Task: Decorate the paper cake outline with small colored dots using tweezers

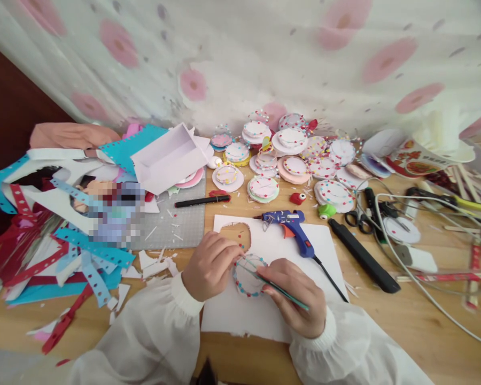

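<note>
A small white paper disc (246,282) edged with blue and red beads lies on a white sheet (224,315) in front of me. My left hand (210,264) is closed in a pinch at the disc's upper left edge, on a beaded string (241,250) that the fingertips partly hide. In my right hand (299,294) is a pair of teal tweezers (284,293), tips pointing up and left over the disc towards my left fingertips. Just beyond, a blue hot glue gun (294,224) lies on the sheet, its nozzle to the left, near a cut-out hole.
Several bead-trimmed paper discs (263,187) crowd the back. Paper scraps and ribbons (92,267) heap up at left, beside a grey cutting mat (184,227) with a black marker (202,201). On the right are a black utility knife (363,256), scissors (358,220) and a white cable (420,299).
</note>
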`<state>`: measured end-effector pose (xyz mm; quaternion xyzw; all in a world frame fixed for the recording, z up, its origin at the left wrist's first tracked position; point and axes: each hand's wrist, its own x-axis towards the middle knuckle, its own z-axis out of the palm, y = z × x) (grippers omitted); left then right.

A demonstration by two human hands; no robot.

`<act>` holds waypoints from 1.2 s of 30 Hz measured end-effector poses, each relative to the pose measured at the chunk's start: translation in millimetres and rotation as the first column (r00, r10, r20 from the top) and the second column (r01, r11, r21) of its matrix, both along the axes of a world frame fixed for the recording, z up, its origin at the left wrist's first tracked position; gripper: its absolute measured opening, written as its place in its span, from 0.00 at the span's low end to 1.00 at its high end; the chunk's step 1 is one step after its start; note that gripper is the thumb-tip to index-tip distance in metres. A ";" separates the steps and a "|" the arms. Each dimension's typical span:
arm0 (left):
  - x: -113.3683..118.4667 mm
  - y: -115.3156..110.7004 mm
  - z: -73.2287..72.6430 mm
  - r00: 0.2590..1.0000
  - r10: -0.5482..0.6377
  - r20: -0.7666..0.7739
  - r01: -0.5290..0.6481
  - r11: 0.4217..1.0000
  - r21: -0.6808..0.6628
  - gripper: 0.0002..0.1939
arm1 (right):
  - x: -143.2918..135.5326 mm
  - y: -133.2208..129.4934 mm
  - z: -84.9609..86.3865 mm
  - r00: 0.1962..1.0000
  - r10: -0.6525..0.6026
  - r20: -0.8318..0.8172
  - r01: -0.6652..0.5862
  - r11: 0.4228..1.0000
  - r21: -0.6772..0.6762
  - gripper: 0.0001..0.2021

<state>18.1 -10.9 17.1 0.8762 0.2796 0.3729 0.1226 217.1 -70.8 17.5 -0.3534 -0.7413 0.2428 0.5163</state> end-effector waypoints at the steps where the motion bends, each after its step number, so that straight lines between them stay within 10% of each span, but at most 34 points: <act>1: 1.0 -0.3 0.2 1.000 0.018 -0.005 -0.018 1.000 0.000 0.09 | -0.4 0.0 0.8 0.999 -0.014 0.028 0.013 0.999 0.034 0.20; 16: 8.1 -4.0 2.8 0.989 0.146 0.024 -0.144 0.987 -0.072 0.07 | -0.3 -0.1 1.3 0.960 -0.125 0.250 0.056 0.962 0.268 0.23; 23: -15.0 18.2 -4.2 0.869 0.482 0.110 -0.439 0.854 -0.279 0.07 | 3.6 -6.1 3.3 0.984 -0.055 0.167 0.017 0.976 0.219 0.20; 28: -12.2 12.8 -6.9 0.856 0.477 0.201 -0.316 0.789 -0.527 0.12 | 7.3 7.6 -5.9 0.921 -0.388 -0.024 0.387 0.921 -0.040 0.13; 36: 2.5 -0.2 -4.7 0.810 0.482 0.334 -0.077 0.652 -0.755 0.18 | -8.8 40.6 -12.3 0.927 -0.360 0.103 0.373 0.910 -0.182 0.03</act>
